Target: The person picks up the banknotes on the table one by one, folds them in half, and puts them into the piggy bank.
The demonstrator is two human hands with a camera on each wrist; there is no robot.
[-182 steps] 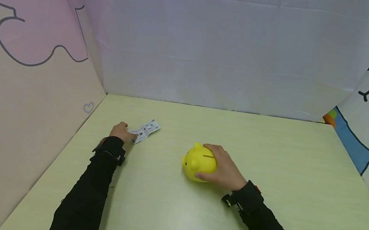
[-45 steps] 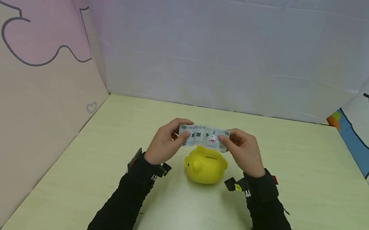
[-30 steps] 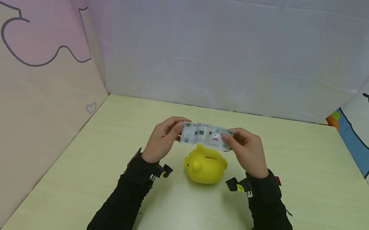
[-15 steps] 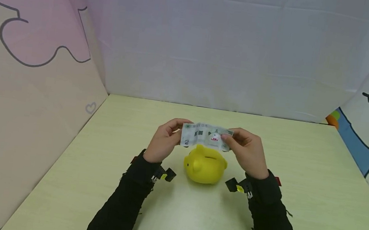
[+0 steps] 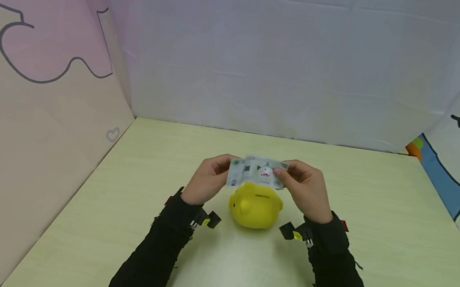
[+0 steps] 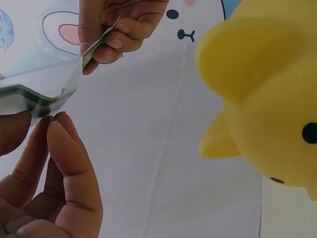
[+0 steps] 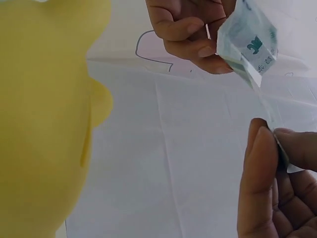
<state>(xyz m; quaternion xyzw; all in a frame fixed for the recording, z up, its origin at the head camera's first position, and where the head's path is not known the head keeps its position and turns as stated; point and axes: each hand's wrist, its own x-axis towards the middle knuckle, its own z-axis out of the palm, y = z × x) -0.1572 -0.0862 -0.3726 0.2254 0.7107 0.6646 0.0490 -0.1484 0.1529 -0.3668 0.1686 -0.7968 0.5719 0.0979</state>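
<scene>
While both hands pinch, banknote between

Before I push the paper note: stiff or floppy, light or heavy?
Probably floppy: the paper note curves in the left wrist view. Creased in the right wrist view, so it may buckle. Thin edge, so likely light.

The pig at centre is yellow with black eyes; the note above it is pale green-white with dark print; both sleeves are black; the bench is pale yellow-green; the pink shape, upper left, is outlined grey.
</scene>
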